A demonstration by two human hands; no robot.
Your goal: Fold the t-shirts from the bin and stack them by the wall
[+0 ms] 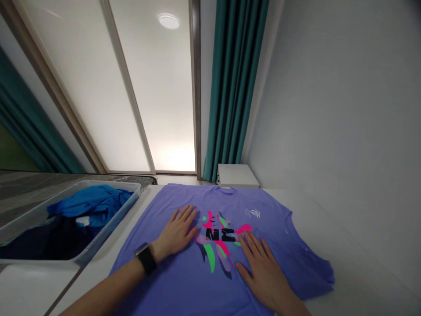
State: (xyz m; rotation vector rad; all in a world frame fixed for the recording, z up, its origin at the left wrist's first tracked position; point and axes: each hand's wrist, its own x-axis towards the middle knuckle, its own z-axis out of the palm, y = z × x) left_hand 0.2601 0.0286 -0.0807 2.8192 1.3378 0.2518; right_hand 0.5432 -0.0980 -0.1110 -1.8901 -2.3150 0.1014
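Note:
A lilac-purple T-shirt [164,263] lies flat and spread out on a white table [332,237], its collar at the far side and a pink, green and black print on its chest. My left hand [177,232], with a black smartwatch [146,259] on the wrist, rests palm down on the shirt, left of the print. My right hand [261,272] presses flat on the shirt at the print's lower right edge. Neither hand grips any cloth, and the fingers of both are spread.
A grey plastic tray [113,226] left of the table holds a bright blue garment [88,204] and a dark navy garment [49,237]. A small white box [237,175] stands beyond the table. A wall rises on the right, with teal curtains [235,87] and frosted glass doors [158,87] ahead.

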